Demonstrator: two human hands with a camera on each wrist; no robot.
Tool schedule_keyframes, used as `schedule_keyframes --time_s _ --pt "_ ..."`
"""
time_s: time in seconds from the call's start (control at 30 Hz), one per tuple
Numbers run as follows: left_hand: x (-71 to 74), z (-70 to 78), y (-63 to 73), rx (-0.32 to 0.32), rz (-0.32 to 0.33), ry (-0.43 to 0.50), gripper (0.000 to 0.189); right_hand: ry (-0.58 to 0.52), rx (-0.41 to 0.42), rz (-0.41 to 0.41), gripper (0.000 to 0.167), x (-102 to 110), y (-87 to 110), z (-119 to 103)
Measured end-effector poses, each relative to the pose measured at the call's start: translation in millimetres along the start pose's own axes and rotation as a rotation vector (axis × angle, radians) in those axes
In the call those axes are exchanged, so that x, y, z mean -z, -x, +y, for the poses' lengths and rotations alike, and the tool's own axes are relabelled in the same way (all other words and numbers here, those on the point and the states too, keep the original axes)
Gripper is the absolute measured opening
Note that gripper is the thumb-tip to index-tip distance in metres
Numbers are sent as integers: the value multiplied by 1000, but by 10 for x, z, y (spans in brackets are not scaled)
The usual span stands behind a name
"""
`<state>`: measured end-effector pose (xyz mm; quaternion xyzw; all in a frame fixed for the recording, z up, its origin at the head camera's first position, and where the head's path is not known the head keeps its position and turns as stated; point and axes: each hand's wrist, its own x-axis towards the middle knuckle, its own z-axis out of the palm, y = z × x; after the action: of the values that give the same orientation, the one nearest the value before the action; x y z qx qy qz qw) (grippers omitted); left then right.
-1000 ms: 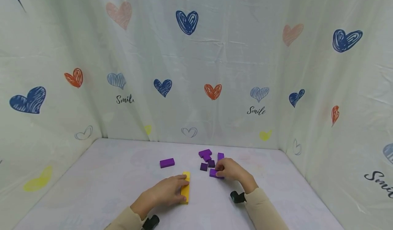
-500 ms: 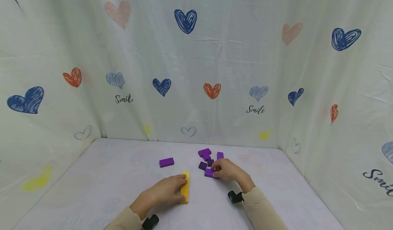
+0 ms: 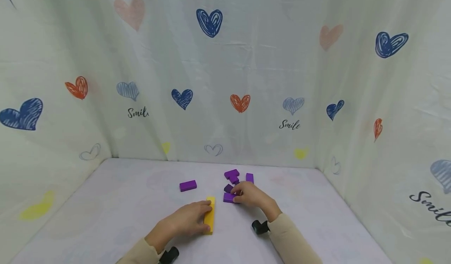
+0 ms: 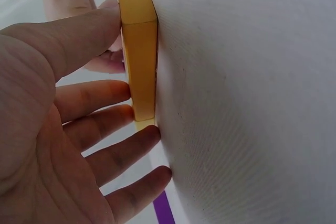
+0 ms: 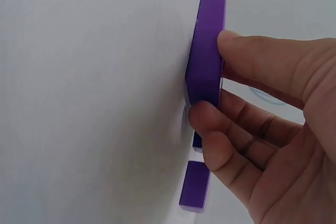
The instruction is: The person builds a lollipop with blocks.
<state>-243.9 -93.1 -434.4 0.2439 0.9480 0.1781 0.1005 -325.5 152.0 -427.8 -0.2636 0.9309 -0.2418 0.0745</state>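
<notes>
My left hand [image 3: 188, 219] rests on a long yellow block [image 3: 209, 218], its thumb by the near end and a finger by the far end. In the left wrist view the fingers are fairly straight against the yellow block [image 4: 140, 66], and a paler yellow piece [image 4: 145, 125] shows beyond it. To the right, my right hand [image 3: 251, 195] pinches a purple rectangular block [image 3: 228, 198] flat on the table. The right wrist view has the thumb on one face of that purple block [image 5: 206, 51] and curled fingers at its end.
Behind the right hand lie a T-shaped purple piece [image 3: 231, 175], a dark purple block [image 3: 228, 188] and an upright-looking purple block [image 3: 249, 178]. Another purple block [image 3: 188, 185] lies farther left. A heart-printed curtain [image 3: 211, 72] encloses the white table [image 3: 116, 201].
My right hand has slid the purple block leftward, closer to the yellow block. A small dark block beside it has turned slightly. My left hand stays on the yellow block; the view has shifted slightly.
</notes>
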Motion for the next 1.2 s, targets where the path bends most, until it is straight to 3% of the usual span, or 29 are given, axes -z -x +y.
schedule_keyframes --time_s 0.7,1.2 --pt "5 90 78 -28 -26 27 59 -12 86 16 20 -166 -283 -186" --pt "-7 105 77 -39 -13 33 61 -40 36 -3 21 -244 -345 -307"
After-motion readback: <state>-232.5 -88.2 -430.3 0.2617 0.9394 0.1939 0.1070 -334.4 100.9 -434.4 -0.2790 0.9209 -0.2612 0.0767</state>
